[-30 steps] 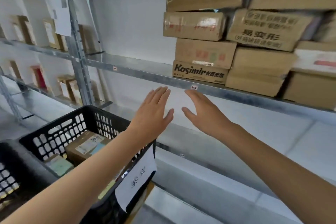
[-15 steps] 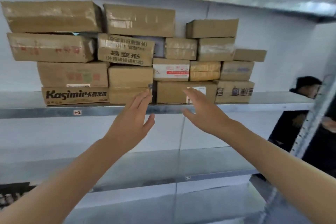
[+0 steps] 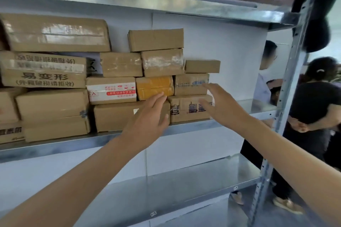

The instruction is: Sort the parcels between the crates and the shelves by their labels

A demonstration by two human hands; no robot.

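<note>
Change: both hands have risen from below the shelf edge to the face of the parcel stack, and the camera has swung right, so the stack's right end now sits mid-frame.
Head view, left hand (image 3: 147, 118): empty, fingers straight and close together, tips at the lower edge of the yellow-taped parcel (image 3: 154, 87). Whether they touch it cannot be told.
Head view, right hand (image 3: 223, 105): empty, fingers straight and slightly spread, in front of the printed parcel (image 3: 190, 108) at the bottom right of the stack.
Parcels: stacked in uneven rows on the middle shelf (image 3: 55, 145). The yellow-taped one is wedged in the second row, with the small brown parcel (image 3: 191, 84) just beside it on the right.
Risk: the yellow-taped parcel carries others. Pulling it out alone would likely tip the taped parcel (image 3: 162, 61) above and drag its neighbours off the shelf edge.
Risk, right side: bystanders (image 3: 313, 107) stand just beyond the post (image 3: 287, 97), so a falling parcel or a wide swing could reach them.
Hidden: no crates are in view. The left hand covers part of the long bottom parcel (image 3: 114, 116) and its white label.
Hard to read: most labels are blurred or face away, so the sorting mark cannot be checked.
</note>
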